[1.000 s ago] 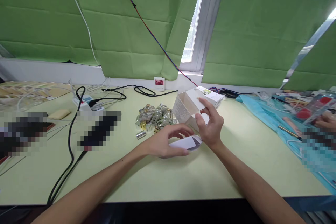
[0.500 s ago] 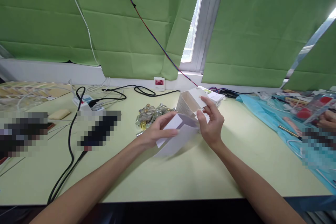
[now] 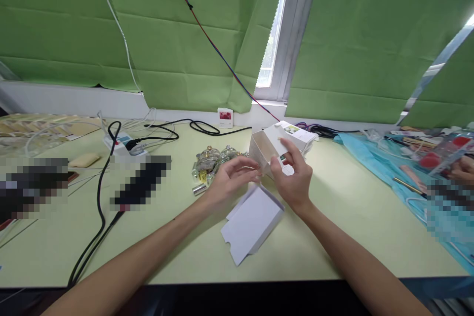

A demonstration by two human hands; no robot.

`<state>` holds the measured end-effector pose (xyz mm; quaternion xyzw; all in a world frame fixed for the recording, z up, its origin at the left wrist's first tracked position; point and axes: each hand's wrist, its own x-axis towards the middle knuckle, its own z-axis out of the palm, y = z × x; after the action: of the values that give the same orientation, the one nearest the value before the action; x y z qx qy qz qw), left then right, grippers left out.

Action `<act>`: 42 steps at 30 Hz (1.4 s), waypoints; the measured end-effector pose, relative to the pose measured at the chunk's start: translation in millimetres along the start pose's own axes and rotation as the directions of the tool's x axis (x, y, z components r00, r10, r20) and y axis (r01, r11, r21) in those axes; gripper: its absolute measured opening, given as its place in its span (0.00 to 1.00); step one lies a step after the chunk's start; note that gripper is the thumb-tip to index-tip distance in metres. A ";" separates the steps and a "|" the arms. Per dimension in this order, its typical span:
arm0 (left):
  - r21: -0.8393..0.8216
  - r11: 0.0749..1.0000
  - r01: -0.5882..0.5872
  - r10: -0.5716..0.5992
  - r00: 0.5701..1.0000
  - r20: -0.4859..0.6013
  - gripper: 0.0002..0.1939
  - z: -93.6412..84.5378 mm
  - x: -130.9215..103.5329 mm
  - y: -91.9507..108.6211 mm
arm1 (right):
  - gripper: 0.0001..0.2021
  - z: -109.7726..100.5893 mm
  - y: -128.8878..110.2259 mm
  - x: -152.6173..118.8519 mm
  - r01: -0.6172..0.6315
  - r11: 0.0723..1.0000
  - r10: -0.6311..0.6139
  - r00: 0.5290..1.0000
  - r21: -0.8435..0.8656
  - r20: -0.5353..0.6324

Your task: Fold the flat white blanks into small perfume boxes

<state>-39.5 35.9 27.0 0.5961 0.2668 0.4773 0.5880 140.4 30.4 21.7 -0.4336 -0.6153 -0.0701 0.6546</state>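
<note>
My right hand point(image 3: 294, 175) grips a white open carton point(image 3: 263, 150) by its flap, with the carton's open end turned toward the left. My left hand point(image 3: 237, 177) is just left of the carton, fingers apart and curved, holding nothing. Below my hands a folded white cardboard piece point(image 3: 254, 224) lies on the table. Partly behind my left hand are ornate glass bottles point(image 3: 208, 159) with gold parts and several small gold and silver caps point(image 3: 199, 189). Another white box point(image 3: 301, 136) stands behind the carton.
Black cables point(image 3: 99, 197) and a power strip point(image 3: 120, 145) lie at the left, near pixelated dark objects. A small white card point(image 3: 225, 117) leans at the wall. At the right are a blue plastic sheet point(image 3: 365, 158) and another person's hand point(image 3: 462, 170).
My left hand has let go of the white cardboard piece, which now lies on the table nearer the front edge. The carton in my right hand has shifted slightly.
</note>
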 end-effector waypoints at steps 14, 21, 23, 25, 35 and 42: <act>0.809 0.450 -0.378 -0.064 0.890 0.451 0.35 23.4 -29.4 -17.8 | 0.19 2.4 1.2 -1.4 0.104 0.993 -0.104 0.995 -0.065 0.004; 0.853 0.347 -0.390 -0.102 0.888 0.448 0.40 17.2 -28.1 -22.1 | 0.19 0.3 -1.4 -0.5 0.118 0.991 -0.116 0.993 -0.063 0.026; 0.861 0.330 -0.386 -0.108 0.891 0.441 0.41 15.4 -27.9 -22.9 | 0.19 0.0 -1.7 0.1 0.128 0.990 -0.126 0.992 -0.066 0.027; 0.871 0.314 -0.378 -0.115 0.896 0.430 0.43 15.0 -28.3 -23.7 | 0.19 -0.1 -1.8 0.5 0.138 0.988 -0.137 0.990 -0.062 0.023; 0.887 0.310 -0.342 -0.184 0.894 0.409 0.47 20.1 -31.8 -17.7 | 0.18 0.5 -0.9 0.7 0.128 0.989 -0.127 0.992 -0.073 0.023; 0.861 0.398 -0.316 -0.233 0.873 0.428 0.42 22.5 -32.0 -8.8 | 0.16 0.6 -0.5 1.1 0.109 0.991 -0.109 0.994 -0.083 0.001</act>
<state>-30.4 -0.9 13.7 0.9242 0.3115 0.1003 0.1967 139.9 30.9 22.9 -0.4260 -0.6335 -0.1321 0.6322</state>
